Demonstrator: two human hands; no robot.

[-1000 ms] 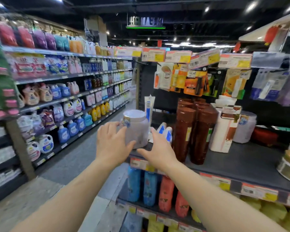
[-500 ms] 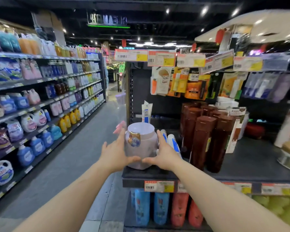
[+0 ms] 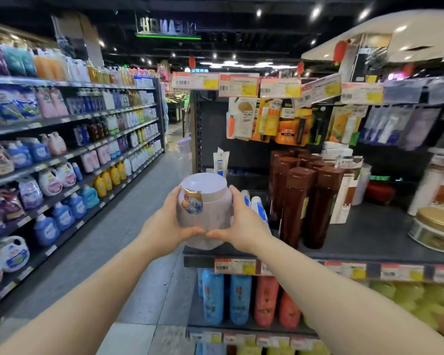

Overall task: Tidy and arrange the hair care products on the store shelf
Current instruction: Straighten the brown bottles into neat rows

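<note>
Pale lilac jar [image 3: 205, 213], white lid, gold-blue sticker [image 3: 191, 201].

Bare dark shelf [image 3: 369, 234] is lying open to the right of the brown bottles [image 3: 303, 201], reaching toward the gold-lidded tin [image 3: 437, 228] at the far right. The brown bottles are crowding the middle, with white-and-blue tubes [image 3: 256, 206] standing just to their left. Hanging packets [image 3: 290, 124] are overhanging the back, limiting headroom there.
</note>
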